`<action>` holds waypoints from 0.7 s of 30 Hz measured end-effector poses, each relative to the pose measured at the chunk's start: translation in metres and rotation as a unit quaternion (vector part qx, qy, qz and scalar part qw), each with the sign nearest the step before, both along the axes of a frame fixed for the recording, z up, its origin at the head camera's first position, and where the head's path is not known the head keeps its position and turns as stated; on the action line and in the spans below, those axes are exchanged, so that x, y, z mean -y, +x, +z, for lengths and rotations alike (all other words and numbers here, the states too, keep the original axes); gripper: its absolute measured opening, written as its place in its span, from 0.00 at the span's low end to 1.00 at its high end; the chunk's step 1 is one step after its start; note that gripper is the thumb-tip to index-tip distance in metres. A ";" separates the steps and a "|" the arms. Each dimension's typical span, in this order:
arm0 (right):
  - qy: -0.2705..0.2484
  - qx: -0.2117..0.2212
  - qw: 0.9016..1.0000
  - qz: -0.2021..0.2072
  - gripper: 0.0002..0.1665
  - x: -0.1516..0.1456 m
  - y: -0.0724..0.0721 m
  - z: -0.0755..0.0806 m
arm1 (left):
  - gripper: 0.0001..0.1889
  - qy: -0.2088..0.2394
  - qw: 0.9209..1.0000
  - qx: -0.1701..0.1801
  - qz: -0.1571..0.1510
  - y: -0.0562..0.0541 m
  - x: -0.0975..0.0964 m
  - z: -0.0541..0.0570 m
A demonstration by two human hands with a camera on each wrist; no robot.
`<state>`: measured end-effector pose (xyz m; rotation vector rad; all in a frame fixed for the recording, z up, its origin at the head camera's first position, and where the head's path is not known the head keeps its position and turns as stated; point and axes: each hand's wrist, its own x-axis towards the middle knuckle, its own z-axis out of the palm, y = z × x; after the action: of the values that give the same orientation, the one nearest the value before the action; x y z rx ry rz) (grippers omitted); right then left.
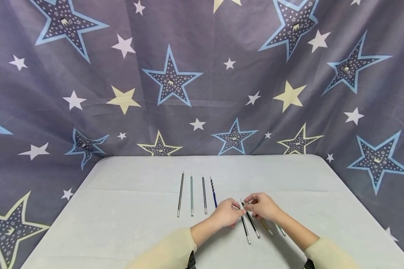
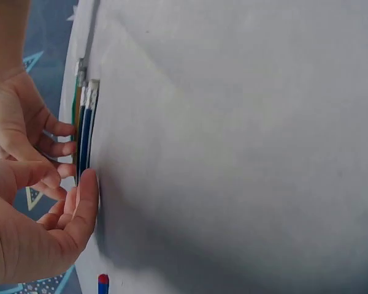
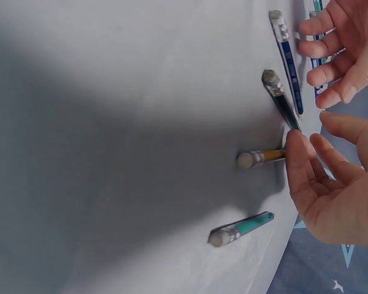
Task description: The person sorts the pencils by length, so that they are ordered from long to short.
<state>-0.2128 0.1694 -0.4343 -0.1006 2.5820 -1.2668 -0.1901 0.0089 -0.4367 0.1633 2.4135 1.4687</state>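
Both hands are over the middle right of the table, at the far ends of several pencils. My left hand has its fingertips at a dark blue pencil, thumb and fingers apart in the left wrist view. My right hand is beside it, its fingers loosely bent at a black pencil and its thumb held away. Whether the fingertips press on the pencils I cannot tell. A yellow pencil and a green pencil lie partly hidden under the right hand and forearm.
Left of the hands, a black pencil, a pale green pencil, a dark pencil and a blue pencil with a patterned end lie in a spaced row. A star-printed curtain hangs behind the white-covered table.
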 end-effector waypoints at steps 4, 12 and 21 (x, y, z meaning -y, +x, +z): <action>0.007 -0.005 1.000 0.001 0.12 -0.001 0.003 0.000 | 0.14 -0.027 0.999 -0.024 -0.007 0.001 -0.003 -0.004; 0.038 -0.022 0.998 0.035 0.14 0.000 0.011 -0.002 | 0.20 -0.105 0.991 -0.078 -0.003 0.003 -0.009 -0.011; 0.076 -0.042 0.996 0.016 0.13 0.006 0.015 -0.003 | 0.24 -0.182 0.973 -0.137 0.025 -0.002 -0.015 -0.017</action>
<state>-0.1981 0.1632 -0.4374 -0.1694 2.7258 -1.0735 -0.1923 0.0236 -0.4541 0.2368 2.8804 1.0516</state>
